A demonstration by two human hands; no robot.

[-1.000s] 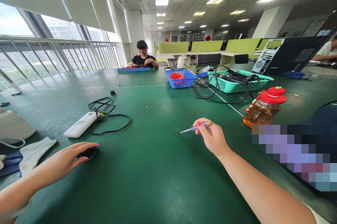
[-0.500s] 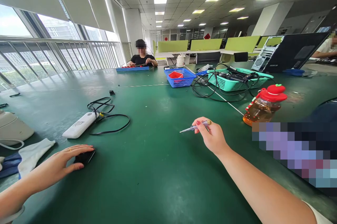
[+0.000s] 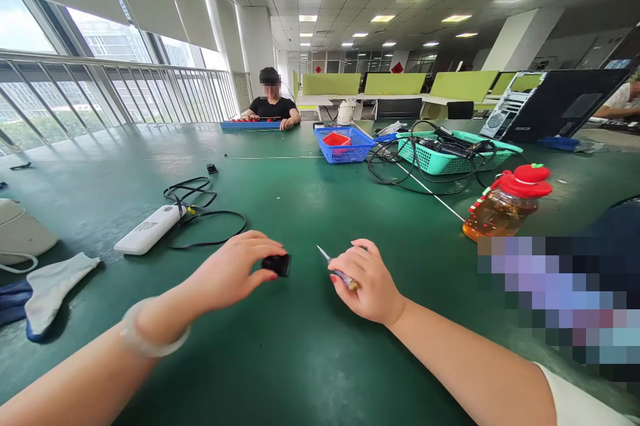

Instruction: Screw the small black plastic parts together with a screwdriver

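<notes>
The left hand (image 3: 227,273) is observed with its grip closed on a small black object (image 3: 281,265), which is positioned over the green worktop (image 3: 300,366); whether the surface is touched cannot be determined. A screwdriver (image 3: 346,280) is clasped in the grip of the right hand (image 3: 373,285), its tip directed forward and left, apart from the black object. A white device (image 3: 150,231) is noted beyond the left hand, and a red-lidded bottle (image 3: 503,211) beyond the right.

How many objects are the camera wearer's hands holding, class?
2: a small black object in the left hand and a screwdriver in the right hand. Others could be hidden within either grip.
</notes>
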